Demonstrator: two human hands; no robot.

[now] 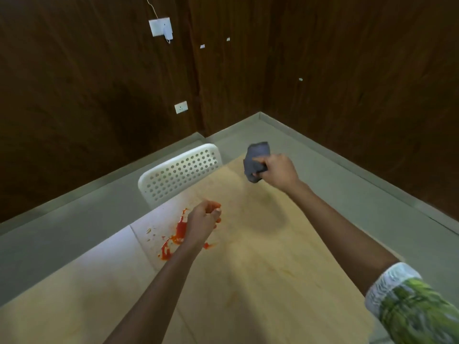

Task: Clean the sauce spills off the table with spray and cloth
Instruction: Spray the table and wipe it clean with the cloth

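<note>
A red sauce spill (179,231) is smeared across the light wooden table (260,264), near its far left edge. My left hand (204,220) hovers over the spill with fingers curled and nothing in it; red sauce shows on the fingertips. My right hand (278,171) is raised above the table's far end and grips a bunched grey cloth (255,160). No spray bottle is in view.
A white perforated chair (181,173) stands against the table's far edge. Dark wood-panelled walls meet in a corner behind, with a wall socket (181,107) and a plugged-in charger (161,27). Grey floor surrounds the table.
</note>
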